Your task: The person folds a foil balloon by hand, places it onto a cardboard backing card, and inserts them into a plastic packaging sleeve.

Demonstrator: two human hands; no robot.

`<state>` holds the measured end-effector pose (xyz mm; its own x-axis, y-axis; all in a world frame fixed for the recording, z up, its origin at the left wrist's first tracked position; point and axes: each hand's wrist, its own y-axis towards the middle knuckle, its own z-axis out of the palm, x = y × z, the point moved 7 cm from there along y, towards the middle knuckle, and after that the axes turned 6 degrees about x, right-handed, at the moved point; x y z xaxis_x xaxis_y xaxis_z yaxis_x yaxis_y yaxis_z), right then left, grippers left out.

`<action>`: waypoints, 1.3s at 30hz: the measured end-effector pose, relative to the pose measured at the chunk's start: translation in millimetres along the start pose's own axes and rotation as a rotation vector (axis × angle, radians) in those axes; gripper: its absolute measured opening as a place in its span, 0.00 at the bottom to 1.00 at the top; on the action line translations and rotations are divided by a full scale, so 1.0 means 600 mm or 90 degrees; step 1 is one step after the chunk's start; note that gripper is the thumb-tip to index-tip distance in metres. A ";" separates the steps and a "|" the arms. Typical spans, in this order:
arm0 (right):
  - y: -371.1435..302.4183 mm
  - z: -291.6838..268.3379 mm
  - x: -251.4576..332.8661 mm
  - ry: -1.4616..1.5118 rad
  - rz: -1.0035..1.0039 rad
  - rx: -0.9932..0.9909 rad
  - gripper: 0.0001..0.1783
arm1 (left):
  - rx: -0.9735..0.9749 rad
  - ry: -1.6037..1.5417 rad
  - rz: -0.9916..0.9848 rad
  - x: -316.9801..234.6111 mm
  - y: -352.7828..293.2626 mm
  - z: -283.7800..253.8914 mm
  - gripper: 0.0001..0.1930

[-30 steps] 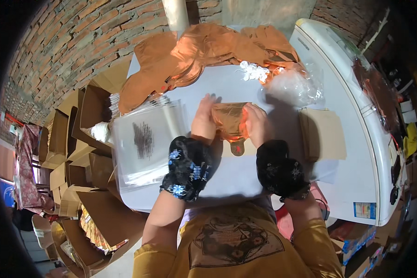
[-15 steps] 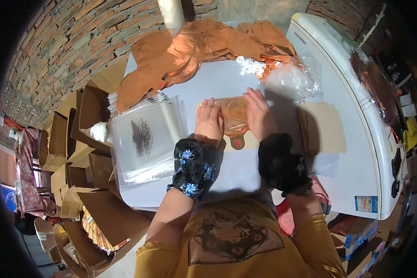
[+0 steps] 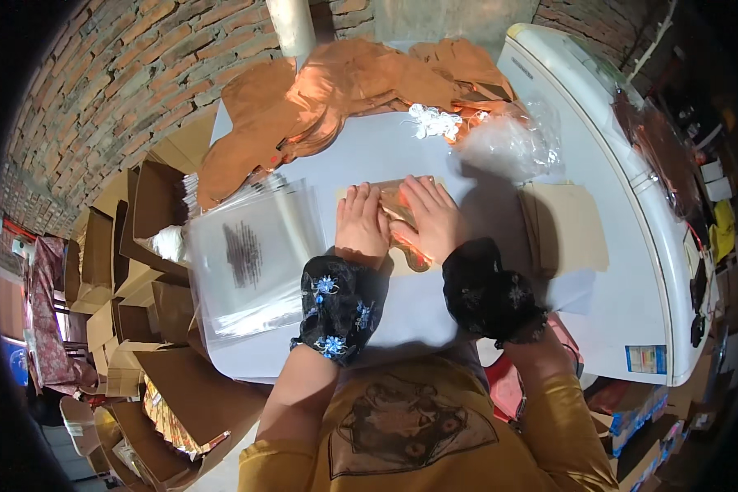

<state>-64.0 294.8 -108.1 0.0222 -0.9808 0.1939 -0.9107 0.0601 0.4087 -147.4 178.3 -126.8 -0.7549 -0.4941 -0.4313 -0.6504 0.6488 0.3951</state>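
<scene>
Left hand (image 3: 363, 225) and right hand (image 3: 428, 221) lie palm down, fingers extended, neither wrapped around anything, on the folded copper foil (image 3: 392, 202), which sits on a tan card (image 3: 398, 266) mid-desk (image 3: 418, 313). Clear plastic bags (image 3: 283, 246) lie left, a card stack (image 3: 578, 225) right, a foil pile (image 3: 344, 86) far.

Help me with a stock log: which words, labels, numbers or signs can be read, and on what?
None is legible:
Clear plastic bags: dark printed block, too small.
White panel: sticker and small dark strip, too small.
Yellow shirt: printed panel, blurred.
Copper-coloured foil piece: no readable text.
</scene>
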 end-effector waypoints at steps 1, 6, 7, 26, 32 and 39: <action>0.001 -0.002 0.004 0.000 0.000 0.000 0.38 | -0.003 0.007 0.001 0.000 -0.002 0.001 0.22; 0.001 0.001 0.018 0.012 0.009 0.009 0.36 | -0.032 0.013 -0.005 0.002 -0.005 0.002 0.21; 0.004 -0.001 0.021 0.013 0.010 0.009 0.36 | -0.039 0.017 -0.006 0.002 -0.004 0.001 0.21; 0.000 0.012 -0.018 -0.003 0.082 -0.033 0.34 | -0.050 0.024 0.014 -0.001 -0.001 -0.005 0.22; -0.020 0.008 -0.040 0.018 0.100 -0.001 0.36 | -0.035 0.021 -0.001 -0.006 -0.003 -0.009 0.21; -0.022 -0.010 -0.032 -0.050 0.146 0.006 0.41 | -0.033 0.019 -0.006 -0.001 -0.005 -0.006 0.21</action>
<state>-50.1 313.7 -111.9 -0.2177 -0.9528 0.2114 -0.8919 0.2822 0.3535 -145.4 174.8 -124.9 -0.7501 -0.5177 -0.4116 -0.6608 0.6130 0.4332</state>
